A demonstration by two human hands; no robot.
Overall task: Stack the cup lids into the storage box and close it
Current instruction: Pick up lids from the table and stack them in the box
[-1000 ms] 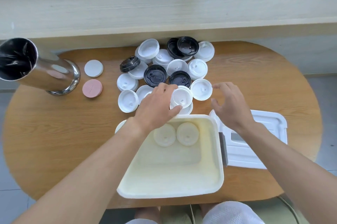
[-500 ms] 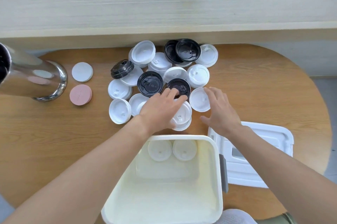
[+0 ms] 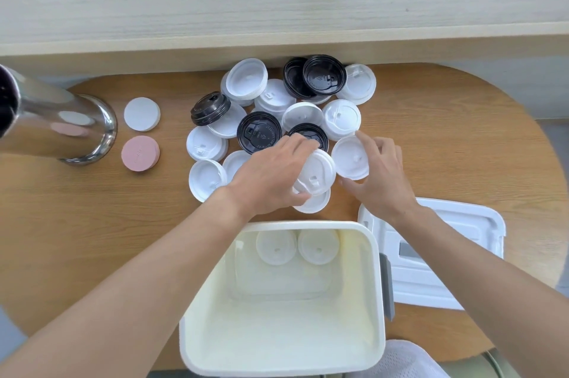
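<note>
A heap of white and black cup lids (image 3: pixel 340 119) lies on the wooden table behind the open cream storage box (image 3: pixel 377 270). Two white lids (image 3: pixel 275 247) lie side by side at the far end of the box floor. My left hand (image 3: pixel 271 174) grips a white lid (image 3: pixel 318 176) that sits on another white lid at the heap's near edge. My right hand (image 3: pixel 380 174) holds a white lid (image 3: pixel 349 157) beside it, with fingers over its far rim and thumb below. The white box cover (image 3: pixel 455 270) lies flat to the right of the box.
A shiny steel canister (image 3: pixel 61 125) lies on its side at the far left. A white disc (image 3: pixel 141 114) and a pink disc (image 3: pixel 140 154) lie next to it. A pale wooden ledge (image 3: pixel 277 8) runs behind the table. The table edge (image 3: pixel 551 180) curves at the right.
Both hands reached forward from above the box to the heap's near edge. The left hand closed round a white lid; the right hand took hold of the white lid beside it.
</note>
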